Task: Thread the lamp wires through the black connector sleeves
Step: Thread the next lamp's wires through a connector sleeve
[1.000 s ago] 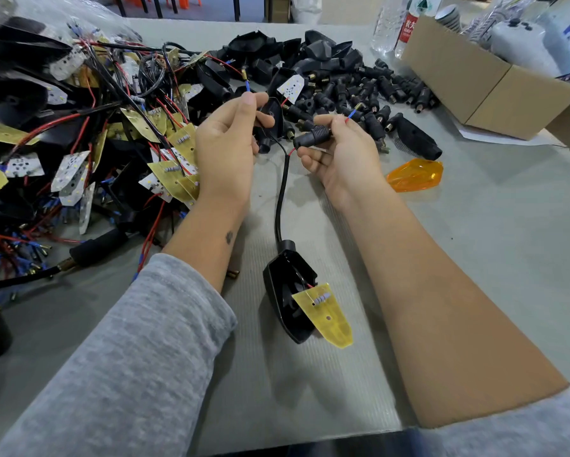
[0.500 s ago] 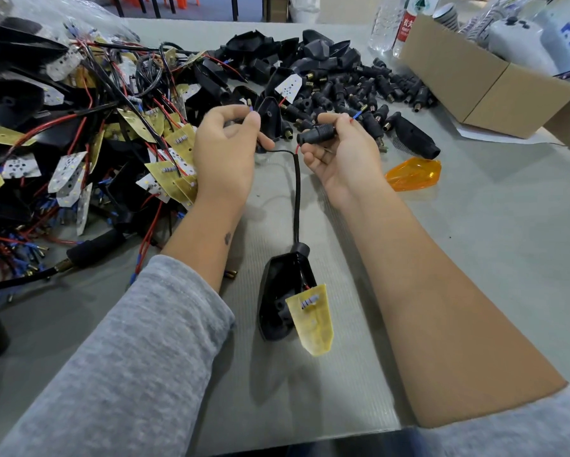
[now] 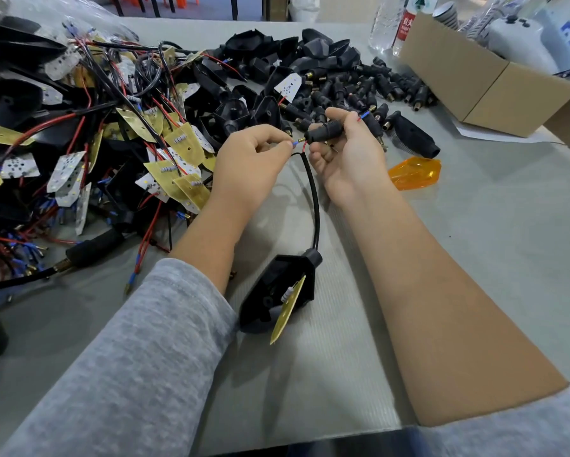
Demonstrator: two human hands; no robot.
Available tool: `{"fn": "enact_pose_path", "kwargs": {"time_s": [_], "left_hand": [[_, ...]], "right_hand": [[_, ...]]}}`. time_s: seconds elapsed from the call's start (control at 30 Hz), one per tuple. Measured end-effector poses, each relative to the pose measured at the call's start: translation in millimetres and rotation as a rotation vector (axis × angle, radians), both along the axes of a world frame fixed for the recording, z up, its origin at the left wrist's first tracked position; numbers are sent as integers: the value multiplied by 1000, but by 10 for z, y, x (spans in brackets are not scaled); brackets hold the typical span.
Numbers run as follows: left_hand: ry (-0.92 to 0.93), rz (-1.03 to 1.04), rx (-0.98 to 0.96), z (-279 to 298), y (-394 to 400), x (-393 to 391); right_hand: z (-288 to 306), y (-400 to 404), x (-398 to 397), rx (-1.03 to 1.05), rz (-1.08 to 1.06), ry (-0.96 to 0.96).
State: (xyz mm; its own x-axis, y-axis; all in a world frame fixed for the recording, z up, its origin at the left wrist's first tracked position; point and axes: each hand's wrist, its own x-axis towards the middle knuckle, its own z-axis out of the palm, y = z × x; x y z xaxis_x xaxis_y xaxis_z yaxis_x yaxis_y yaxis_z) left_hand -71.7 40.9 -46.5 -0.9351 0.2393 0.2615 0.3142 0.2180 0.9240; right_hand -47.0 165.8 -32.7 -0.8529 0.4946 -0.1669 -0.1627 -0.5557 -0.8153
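Observation:
My right hand [image 3: 346,159] grips a black connector sleeve [image 3: 325,131] held roughly level above the table. A blue-tipped wire end pokes out past its far side. My left hand [image 3: 250,163] pinches a thin wire with a blue and brass terminal [image 3: 296,143] right at the sleeve's near opening. A black cable [image 3: 314,199] runs down from the hands to a black lamp housing [image 3: 277,291] with a yellow circuit board [image 3: 288,308], lying on the table between my forearms.
A heap of lamp housings, yellow boards and red wires [image 3: 95,133] fills the left. Loose black sleeves [image 3: 359,87] lie behind my hands. An orange lens [image 3: 414,173] sits to the right, a cardboard box [image 3: 481,77] and bottles at the far right.
My left hand moved right to the sleeve's opening and now pinches the wire terminal there. The lamp housing on the table swung round and tilted on its cable.

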Motion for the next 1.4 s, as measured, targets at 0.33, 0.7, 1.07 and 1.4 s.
{"fn": "enact_pose_path", "kwargs": {"time_s": [0.33, 0.7, 1.07, 1.4], "left_hand": [[-10, -1, 4, 5, 1, -7], [1, 39, -13, -20, -10, -20], [64, 34, -52, -1, -12, 35], [68, 113, -16, 19, 29, 38]], "right_hand": [[-14, 8, -6, 45, 6, -9], [-20, -13, 13, 139, 79, 35], [-13, -36, 16, 197, 110, 34], [-2, -62, 17, 151, 109, 6]]}}
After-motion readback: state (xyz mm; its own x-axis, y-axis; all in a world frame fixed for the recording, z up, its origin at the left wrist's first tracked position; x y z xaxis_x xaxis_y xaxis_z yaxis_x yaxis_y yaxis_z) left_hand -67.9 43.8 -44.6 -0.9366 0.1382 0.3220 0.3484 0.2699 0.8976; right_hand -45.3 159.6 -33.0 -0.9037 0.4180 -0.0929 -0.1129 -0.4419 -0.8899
